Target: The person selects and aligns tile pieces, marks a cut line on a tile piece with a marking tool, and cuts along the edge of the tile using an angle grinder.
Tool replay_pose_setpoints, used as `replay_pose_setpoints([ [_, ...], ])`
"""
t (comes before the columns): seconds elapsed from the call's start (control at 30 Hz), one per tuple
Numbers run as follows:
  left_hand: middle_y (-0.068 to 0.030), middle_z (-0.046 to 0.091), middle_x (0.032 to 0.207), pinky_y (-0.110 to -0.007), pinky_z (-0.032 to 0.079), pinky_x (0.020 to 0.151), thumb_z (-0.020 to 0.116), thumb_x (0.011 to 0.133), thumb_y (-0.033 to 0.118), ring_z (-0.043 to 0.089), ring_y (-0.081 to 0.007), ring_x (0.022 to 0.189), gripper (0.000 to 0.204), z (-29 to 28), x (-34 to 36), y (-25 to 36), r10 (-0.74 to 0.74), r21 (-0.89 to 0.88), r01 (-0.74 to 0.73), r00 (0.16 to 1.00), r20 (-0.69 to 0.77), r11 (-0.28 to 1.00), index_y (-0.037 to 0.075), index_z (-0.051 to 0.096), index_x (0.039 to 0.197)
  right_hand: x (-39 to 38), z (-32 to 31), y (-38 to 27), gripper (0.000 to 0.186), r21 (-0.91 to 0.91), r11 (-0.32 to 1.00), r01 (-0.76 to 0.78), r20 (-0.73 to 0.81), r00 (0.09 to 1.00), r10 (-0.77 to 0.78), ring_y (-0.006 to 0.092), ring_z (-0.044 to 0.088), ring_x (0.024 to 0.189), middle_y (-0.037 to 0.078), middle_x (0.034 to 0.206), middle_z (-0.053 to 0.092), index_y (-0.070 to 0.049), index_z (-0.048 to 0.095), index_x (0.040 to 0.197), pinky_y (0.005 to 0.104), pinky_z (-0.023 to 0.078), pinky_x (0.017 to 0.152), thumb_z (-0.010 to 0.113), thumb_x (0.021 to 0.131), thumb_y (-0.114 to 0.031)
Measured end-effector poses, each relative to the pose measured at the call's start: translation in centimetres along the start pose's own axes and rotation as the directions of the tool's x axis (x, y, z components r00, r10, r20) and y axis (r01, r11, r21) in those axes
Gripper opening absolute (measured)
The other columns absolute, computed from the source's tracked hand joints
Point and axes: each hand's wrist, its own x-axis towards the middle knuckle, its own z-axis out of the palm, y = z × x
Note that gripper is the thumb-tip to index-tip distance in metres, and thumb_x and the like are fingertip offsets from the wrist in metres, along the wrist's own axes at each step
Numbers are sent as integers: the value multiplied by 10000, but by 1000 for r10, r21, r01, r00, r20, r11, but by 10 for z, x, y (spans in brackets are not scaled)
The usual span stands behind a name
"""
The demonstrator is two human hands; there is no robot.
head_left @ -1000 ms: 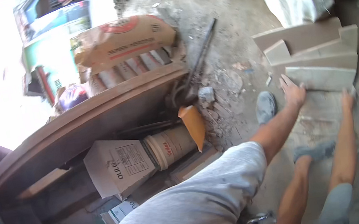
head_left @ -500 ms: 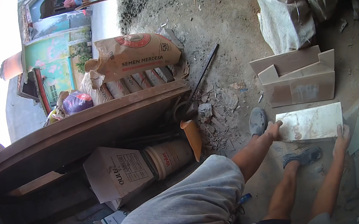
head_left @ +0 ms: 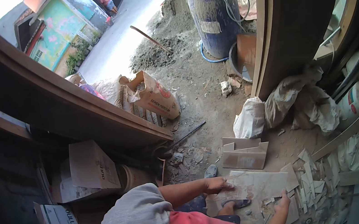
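Note:
A pale rectangular tile (head_left: 257, 184) is held level between my two hands, low over the floor. My left hand (head_left: 217, 184) is closed on its left edge, fingers wrapped over the rim. At the near right corner my right hand (head_left: 282, 201) grips the same tile, its thumb up along the edge. Just beyond the tile, cut brown tiles (head_left: 245, 159) stand on the ground, one with a notched top. My sandalled feet (head_left: 211, 171) show beside and below the tile. Other flat pieces partly show under and behind it.
Broken tile strips (head_left: 311, 183) litter the floor on the right. White sacks (head_left: 250, 119) lie beyond the standing tiles. A blue barrel (head_left: 215, 22) is outside the doorway, near a sand heap (head_left: 155, 51). Left are an open cement bag (head_left: 155, 98) and a cardboard box (head_left: 91, 165).
My view has turned and lifted, bringing in the doorway, barrel and street. The tile stays in both hands, its surface now tilted differently.

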Motion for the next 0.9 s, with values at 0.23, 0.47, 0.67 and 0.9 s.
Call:
replay_pose_setpoints([
  [0.23, -85, 667, 1051, -372, 543, 802, 613, 922, 153, 661, -207, 913, 324, 64, -60, 58, 204, -57, -220, 957, -205, 974, -10, 588, 1201, -135, 143, -88, 696, -585, 113, 803, 603, 524, -602, 426, 316, 1365, 288, 1474, 292, 47, 389, 1376, 488, 278, 1117, 603, 922, -434],
  [0.47, -53, 653, 982, -347, 515, 734, 595, 918, 221, 631, -176, 842, 289, 44, -73, 104, 340, -87, -354, 930, -139, 931, 25, 635, 1127, -226, 269, -87, 1045, -345, 98, 933, 778, 343, -527, 462, 148, 1441, 311, 1536, 164, 27, 205, 1500, 506, 143, 1171, 238, 864, -801],
  [0.67, -60, 665, 1056, -339, 512, 844, 581, 931, 157, 640, -170, 934, 290, -10, -124, 156, 298, 122, -296, 955, 2, 947, 25, 609, 1188, -221, 322, -71, 1050, -534, 42, 844, 678, 457, -576, 458, 122, 1449, 296, 1558, 118, 7, 138, 1523, 509, 132, 1175, 246, 861, -800],
  [0.9, -88, 694, 875, -329, 529, 720, 573, 922, 204, 659, -189, 763, 285, -62, -190, 188, 252, 62, -246, 962, -104, 967, -36, 666, 1046, -130, 312, -77, 777, -967, 174, 187, 70, 850, -523, 393, 186, 1447, 208, 1569, 198, -30, 244, 1514, 511, 196, 1158, 427, 956, -538],
])
